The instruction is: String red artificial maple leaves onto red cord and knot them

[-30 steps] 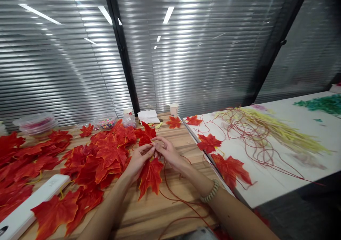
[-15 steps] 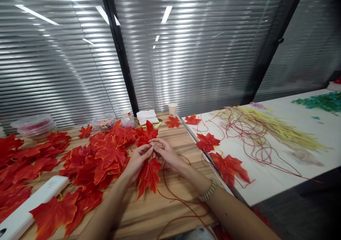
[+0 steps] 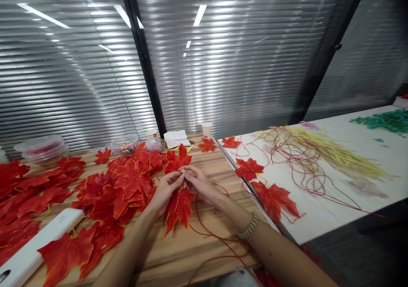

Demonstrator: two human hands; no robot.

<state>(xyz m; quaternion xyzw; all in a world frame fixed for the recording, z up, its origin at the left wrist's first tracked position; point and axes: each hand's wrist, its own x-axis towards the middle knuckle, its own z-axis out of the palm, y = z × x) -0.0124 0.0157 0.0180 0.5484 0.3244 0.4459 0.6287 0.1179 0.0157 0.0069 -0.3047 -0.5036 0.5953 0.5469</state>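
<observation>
My left hand (image 3: 165, 189) and my right hand (image 3: 199, 181) meet fingertip to fingertip over the wooden table (image 3: 204, 240). Both pinch where a red cord (image 3: 204, 227) joins red artificial maple leaves: one leaf (image 3: 178, 208) hangs below the hands, another (image 3: 177, 159) stands up behind them. The cord trails from my right hand toward me along the table. A bead bracelet sits on my right wrist. What exactly lies between the fingertips is too small to see.
A heap of red maple leaves (image 3: 124, 185) covers the table's left. A white flat box (image 3: 35, 246) lies front left. Plastic tubs (image 3: 41, 147), a bead box (image 3: 126, 144), paper cups (image 3: 207, 130) and tissue stand at the back. A white table (image 3: 334, 193) at right carries cords, yellow stems and leaves.
My hands stay pinched together at almost the same spot. The upright leaf behind them has shifted slightly; the camera has tilted a little.
</observation>
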